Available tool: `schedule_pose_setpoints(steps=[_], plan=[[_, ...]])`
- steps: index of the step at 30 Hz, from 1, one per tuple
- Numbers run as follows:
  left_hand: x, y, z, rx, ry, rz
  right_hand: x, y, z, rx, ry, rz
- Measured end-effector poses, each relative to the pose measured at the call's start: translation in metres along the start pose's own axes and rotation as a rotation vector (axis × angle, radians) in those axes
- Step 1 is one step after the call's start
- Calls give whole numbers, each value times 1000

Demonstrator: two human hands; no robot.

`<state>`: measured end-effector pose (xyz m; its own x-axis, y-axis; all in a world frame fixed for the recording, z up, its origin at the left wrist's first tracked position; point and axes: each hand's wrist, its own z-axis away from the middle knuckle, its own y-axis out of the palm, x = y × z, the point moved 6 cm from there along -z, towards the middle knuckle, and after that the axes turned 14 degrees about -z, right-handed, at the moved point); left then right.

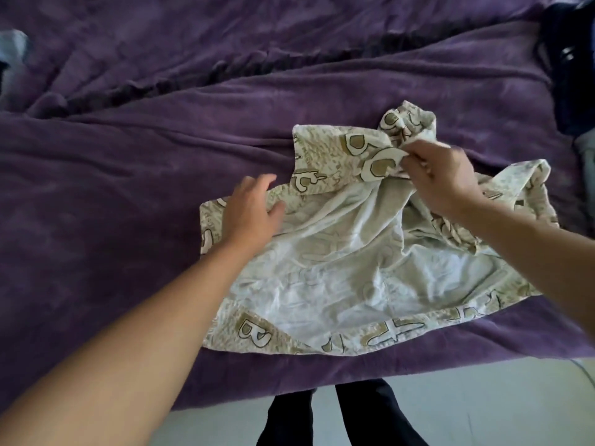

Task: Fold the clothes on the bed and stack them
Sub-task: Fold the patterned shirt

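A cream garment [338,262] printed with olive letters lies crumpled and partly inside out on the purple bed cover [128,175], near the front edge. My left hand [251,214] rests flat on its left part, fingers straight. My right hand [441,178] pinches a bunched fold of the garment near its upper middle and lifts it slightly.
Dark clothing [573,66] is heaped at the bed's far right corner. A pale blue item [13,49] lies at the far left edge. The pale floor [483,407] and my dark trouser legs [354,416] show below the bed's front edge.
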<state>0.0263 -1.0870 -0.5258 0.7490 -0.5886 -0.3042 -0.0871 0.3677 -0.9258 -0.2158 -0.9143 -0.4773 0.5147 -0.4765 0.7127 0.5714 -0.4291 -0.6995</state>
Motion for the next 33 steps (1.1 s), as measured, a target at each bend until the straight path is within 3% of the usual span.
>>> schedule_pose_setpoints(steps=[3,5,7,9,12,14,18,21,23,26,28,30,33], plan=[[-31,30,-25,281,-493,652,10,-14,20,-16,-79,-197],[-55,44,-32,445,-696,950,13,-23,19,-17,-101,-265],[-84,43,-41,569,-661,1053,17,-33,10,-7,-113,-307],[-100,32,-54,568,-629,1066,24,-45,-4,-7,-124,-314],[-102,7,-70,531,-637,958,37,-67,-22,-25,-130,-306],[-97,-1,-63,608,-712,872,50,-79,-26,-44,-137,-355],[-122,14,-36,832,-866,1328,76,-88,-7,-10,-196,-454],[-151,22,-36,894,-700,1541,69,-75,29,128,-157,-480],[-158,19,-41,822,-644,1563,58,-62,58,214,-129,-431],[-137,1,-49,503,-672,1432,40,-48,85,276,-114,-263],[-101,-31,-49,148,-643,1183,33,-41,88,290,-115,-20],[-63,-71,-36,-152,-567,836,32,-37,87,196,-180,250],[-8,-111,14,-362,-543,486,47,-30,88,30,-235,348]])
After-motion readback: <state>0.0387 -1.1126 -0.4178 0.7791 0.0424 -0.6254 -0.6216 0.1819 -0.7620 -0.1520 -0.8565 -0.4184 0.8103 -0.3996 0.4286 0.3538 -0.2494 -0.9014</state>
